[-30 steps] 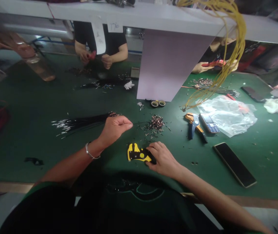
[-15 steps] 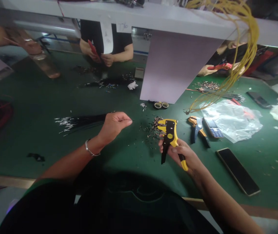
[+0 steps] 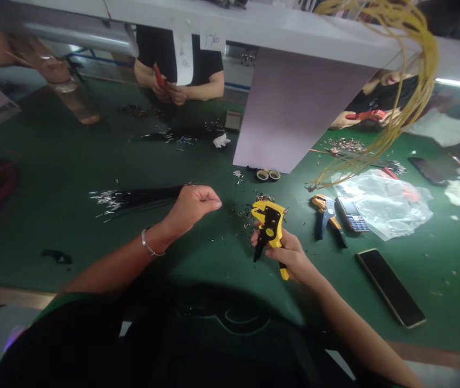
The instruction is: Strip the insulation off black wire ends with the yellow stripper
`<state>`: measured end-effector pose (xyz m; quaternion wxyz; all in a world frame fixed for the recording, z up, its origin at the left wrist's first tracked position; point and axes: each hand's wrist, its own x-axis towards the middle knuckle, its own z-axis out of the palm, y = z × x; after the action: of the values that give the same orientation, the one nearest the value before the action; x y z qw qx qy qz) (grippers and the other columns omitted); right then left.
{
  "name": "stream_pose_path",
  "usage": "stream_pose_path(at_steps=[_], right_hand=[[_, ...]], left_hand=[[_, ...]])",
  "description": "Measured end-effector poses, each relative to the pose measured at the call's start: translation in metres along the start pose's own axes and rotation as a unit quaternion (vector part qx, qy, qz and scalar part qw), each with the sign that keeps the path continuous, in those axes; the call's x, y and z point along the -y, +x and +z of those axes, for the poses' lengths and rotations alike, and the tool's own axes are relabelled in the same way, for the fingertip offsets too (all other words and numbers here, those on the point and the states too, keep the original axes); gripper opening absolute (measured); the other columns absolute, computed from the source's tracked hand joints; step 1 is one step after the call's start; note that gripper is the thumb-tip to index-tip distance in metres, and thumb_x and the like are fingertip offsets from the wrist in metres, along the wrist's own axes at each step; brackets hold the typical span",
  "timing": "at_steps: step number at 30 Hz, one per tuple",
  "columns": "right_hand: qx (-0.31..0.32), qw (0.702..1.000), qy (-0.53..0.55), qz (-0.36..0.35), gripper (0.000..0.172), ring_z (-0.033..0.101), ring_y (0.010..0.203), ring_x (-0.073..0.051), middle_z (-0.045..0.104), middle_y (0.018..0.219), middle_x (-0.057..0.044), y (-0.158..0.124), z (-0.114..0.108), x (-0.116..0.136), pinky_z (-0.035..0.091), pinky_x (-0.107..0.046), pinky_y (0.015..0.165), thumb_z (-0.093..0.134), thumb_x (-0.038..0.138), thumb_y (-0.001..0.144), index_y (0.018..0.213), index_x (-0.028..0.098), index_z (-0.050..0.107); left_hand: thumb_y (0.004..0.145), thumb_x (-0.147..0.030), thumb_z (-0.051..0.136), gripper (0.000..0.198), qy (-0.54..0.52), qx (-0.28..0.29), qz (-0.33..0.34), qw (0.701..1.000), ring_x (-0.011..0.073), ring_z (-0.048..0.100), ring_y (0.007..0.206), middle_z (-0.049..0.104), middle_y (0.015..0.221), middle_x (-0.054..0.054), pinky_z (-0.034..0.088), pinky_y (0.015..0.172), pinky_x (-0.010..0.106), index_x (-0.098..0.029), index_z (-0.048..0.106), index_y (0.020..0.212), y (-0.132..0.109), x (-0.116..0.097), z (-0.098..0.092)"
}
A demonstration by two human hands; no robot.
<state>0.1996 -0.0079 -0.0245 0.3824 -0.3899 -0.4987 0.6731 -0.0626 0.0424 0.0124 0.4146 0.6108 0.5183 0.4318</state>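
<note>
Overhead, handwritten tag (image 3: 212, 37), right hand (image 3: 286, 253) gripping wire stripper (image 3: 269, 229)

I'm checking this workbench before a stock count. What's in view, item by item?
green bench mat: 1, green, under everything
wire stripper: 1, yellow and black, in the right hand
second wire stripper: 1, orange and blue, on the mat
black wires: one bundle, silver tips, on the mat
metal bits: many, silvery, scattered centre
keypad phone: 1, silver, on the mat
smartphone: 1, black, right on the mat
plastic bag: 1, clear, on the mat
tape rolls: 2, dark, by the white panel
yellow wires: one bunch, hanging over the shelf edge
co-workers: 2, dark tops, across the bench
bracelet: 1, silver, left wrist
left hand: fingers closed
right hand: gripping the stripper
</note>
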Motion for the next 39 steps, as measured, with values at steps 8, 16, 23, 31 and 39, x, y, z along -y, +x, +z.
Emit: stream_pose_path(at_steps=[8,16,23,31,39], right_hand=[[-0.004,0.998,-0.057,-0.006,0.046,0.061,0.092,-0.024,0.068,0.099,-0.007,-0.007,-0.001,-0.015,0.048,-0.039,0.084,0.071,0.018,0.068,0.112,0.020,0.059],[0.044,0.997,0.013,0.059,0.055,0.064,0.085,-0.021,0.067,0.092,-0.004,-0.007,0.003,-0.006,0.048,-0.038,0.080,0.063,0.008,0.060,0.113,0.020,0.058],[0.108,0.991,0.036,0.064,0.056,0.065,0.083,-0.022,0.069,0.091,-0.005,-0.007,0.008,0.001,0.048,-0.038,0.077,0.064,0.008,0.061,0.116,0.017,0.059],[0.125,0.987,0.086,0.053,0.055,0.065,0.078,-0.021,0.068,0.090,-0.005,-0.006,0.013,-0.002,0.051,-0.042,0.078,0.067,0.010,0.061,0.115,0.017,0.060],[0.124,0.987,0.092,0.053,0.050,0.066,0.073,-0.020,0.068,0.085,-0.004,-0.006,0.015,-0.003,0.051,-0.038,0.074,0.070,0.013,0.063,0.112,0.017,0.061]], left_hand=[[0.067,-0.019,0.068,0.006,-0.018,0.041,-0.034,0.998,0.0046,0.037,0.047,0.048,0.050,-0.005,0.027,0.044,0.020,-0.014,0.067,0.064,0.005,0.001,-0.002],[0.063,-0.018,0.070,0.005,-0.057,0.081,-0.066,0.993,0.0051,0.040,0.044,0.053,0.050,-0.003,0.028,0.041,0.020,-0.015,0.066,0.061,0.007,-0.006,-0.004],[0.062,-0.015,0.069,0.003,-0.098,0.096,-0.099,0.986,0.0047,0.041,0.043,0.055,0.051,-0.002,0.028,0.041,0.020,-0.015,0.066,0.060,0.007,-0.008,-0.004],[0.061,-0.014,0.071,0.005,-0.130,0.114,-0.086,0.981,0.0050,0.042,0.042,0.056,0.050,-0.001,0.029,0.040,0.019,-0.016,0.066,0.058,0.007,-0.006,-0.003],[0.061,-0.015,0.070,0.005,-0.131,0.118,-0.087,0.980,0.0049,0.041,0.042,0.055,0.049,-0.002,0.029,0.040,0.019,-0.016,0.066,0.058,0.008,-0.003,-0.004]])
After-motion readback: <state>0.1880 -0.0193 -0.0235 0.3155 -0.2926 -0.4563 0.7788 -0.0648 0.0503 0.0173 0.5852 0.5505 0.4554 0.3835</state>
